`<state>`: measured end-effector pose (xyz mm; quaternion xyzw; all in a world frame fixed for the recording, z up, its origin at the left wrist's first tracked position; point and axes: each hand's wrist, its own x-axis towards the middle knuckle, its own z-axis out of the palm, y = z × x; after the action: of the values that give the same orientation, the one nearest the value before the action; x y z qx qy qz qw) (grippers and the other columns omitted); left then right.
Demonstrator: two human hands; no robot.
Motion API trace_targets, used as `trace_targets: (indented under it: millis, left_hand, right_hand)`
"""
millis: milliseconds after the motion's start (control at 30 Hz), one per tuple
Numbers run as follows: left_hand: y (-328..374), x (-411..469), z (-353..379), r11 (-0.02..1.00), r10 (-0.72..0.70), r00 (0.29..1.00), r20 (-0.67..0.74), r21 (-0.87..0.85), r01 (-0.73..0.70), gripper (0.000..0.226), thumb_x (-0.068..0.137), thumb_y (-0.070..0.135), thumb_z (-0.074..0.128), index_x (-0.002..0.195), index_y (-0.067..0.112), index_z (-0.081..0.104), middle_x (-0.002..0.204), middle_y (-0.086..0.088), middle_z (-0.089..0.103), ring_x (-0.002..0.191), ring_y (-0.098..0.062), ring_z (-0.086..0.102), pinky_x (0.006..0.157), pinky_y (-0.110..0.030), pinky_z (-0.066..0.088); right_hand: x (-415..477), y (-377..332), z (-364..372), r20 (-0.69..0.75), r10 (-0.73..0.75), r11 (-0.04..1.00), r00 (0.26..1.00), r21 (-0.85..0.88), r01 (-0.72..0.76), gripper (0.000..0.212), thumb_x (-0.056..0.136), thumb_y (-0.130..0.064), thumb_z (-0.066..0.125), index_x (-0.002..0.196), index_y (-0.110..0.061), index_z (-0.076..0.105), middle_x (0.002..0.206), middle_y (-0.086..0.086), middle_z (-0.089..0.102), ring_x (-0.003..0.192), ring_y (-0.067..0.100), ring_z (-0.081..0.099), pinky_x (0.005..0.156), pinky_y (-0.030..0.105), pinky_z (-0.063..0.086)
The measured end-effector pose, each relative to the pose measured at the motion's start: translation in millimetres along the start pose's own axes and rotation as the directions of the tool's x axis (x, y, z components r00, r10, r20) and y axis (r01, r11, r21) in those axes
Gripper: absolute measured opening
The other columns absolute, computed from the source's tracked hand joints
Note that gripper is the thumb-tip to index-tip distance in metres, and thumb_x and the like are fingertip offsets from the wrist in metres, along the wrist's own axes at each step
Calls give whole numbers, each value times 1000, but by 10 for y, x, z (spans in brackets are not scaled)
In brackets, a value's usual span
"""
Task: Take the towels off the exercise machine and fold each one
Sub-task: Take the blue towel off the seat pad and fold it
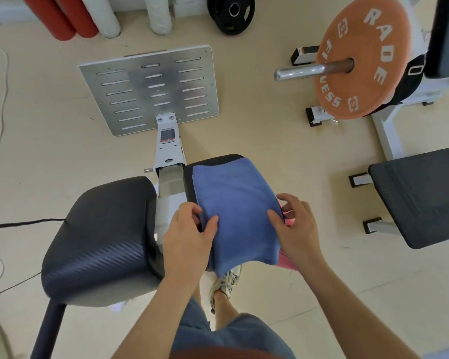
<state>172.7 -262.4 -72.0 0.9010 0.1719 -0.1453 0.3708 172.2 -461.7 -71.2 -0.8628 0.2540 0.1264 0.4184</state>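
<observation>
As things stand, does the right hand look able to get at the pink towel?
Probably yes, at its edge: the pink towel peeks out just beside the right hand. The blue towel that this hand grips covers the rest.

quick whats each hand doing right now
Left hand: pinching left edge of the blue towel.
Right hand: gripping right edge of the blue towel.

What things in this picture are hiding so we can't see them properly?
Pink towel: head view, mostly covered by the blue towel and the right hand.
Right pad: head view, only its far rim shows; the blue towel covers the rest.
Label on the machine's rail: head view, too small to read.
Sneaker: head view, front hidden behind the blue towel.
</observation>
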Motion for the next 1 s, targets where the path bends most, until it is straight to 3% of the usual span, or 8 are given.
trace_targets:
  millis: [167, 300, 433, 567, 667, 733, 833, 1000]
  left_hand:
    - [20, -365, 62, 999, -41, 995, -86, -1, 41, 27, 81, 41, 68, 93, 27, 48, 67, 15, 58, 68, -14, 58, 64, -29, 47]
    - [15, -548, 140, 996, -26, 994, -104, 79, 35, 35, 81, 47, 65, 96, 28, 40, 74, 11, 63, 68, -20, 56, 62, -30, 42]
    - [-43, -706, 229, 991, -79, 995, -63, 101, 85, 37, 82, 49, 63, 98, 28, 36, 76, 9, 58, 70, -22, 56, 63, -31, 43]
    - [-57, -792, 320, 962, -193, 979, 61, -186, 202, 39, 81, 40, 68, 98, 27, 35, 77, 3, 63, 67, -18, 59, 54, -26, 43]
    - [-29, -803, 364, 754, -333, 931, 147, -552, 357, 38, 80, 29, 73, 93, 33, 37, 88, -3, 66, 75, -19, 65, 67, -39, 56]
    - [13, -812, 387, 597, -404, 894, 192, -685, 417, 38, 80, 25, 73, 92, 34, 39, 95, -2, 64, 84, -19, 64, 77, -42, 56]
    - [71, -813, 409, 552, -433, 882, 186, -719, 423, 40, 79, 26, 75, 94, 34, 39, 97, 2, 59, 88, -17, 62, 76, -40, 56]
    - [41, -862, 325, 581, -350, 903, 250, -698, 418, 45, 82, 16, 72, 109, 25, 38, 101, 5, 58, 88, -12, 62, 62, -24, 50]
  right_hand:
    - [-313, 185, 12, 25, 263, 912, 964, 320, -257, 27, 82, -16, 73, 99, -16, 52, 88, -1, 62, 73, 12, 59, 61, 20, 44]
    - [-401, 299, 20, 143, 299, 882, 944, 336, -330, 15, 83, -18, 73, 79, -9, 62, 75, 16, 64, 65, 21, 56, 62, 31, 48]
    - [-406, 319, -39, 203, 306, 870, 930, 338, -360, 24, 84, -17, 69, 78, 3, 58, 70, 10, 50, 65, 20, 45, 61, 30, 38]
    - [-380, 369, -97, 236, 331, 861, 914, 321, -395, 20, 86, -14, 59, 70, -10, 47, 68, 8, 38, 60, 20, 33, 53, 29, 28]
    - [-392, 389, -132, 292, 294, 839, 910, 378, -392, 19, 91, -15, 57, 73, -16, 49, 71, 7, 45, 63, 22, 39, 50, 26, 28]
    - [-451, 368, -143, 404, 254, 764, 879, 473, -438, 7, 95, -18, 55, 92, -17, 61, 88, 4, 64, 70, 23, 57, 49, 25, 44]
    - [-496, 425, -110, 502, 218, 635, 837, 578, -512, 19, 99, -18, 51, 98, -21, 70, 113, 6, 71, 99, 29, 68, 83, 47, 56]
    - [-512, 467, -44, 366, 299, 803, 881, 402, -440, 28, 99, -24, 50, 110, 0, 60, 103, 18, 67, 85, 26, 64, 70, 44, 58]
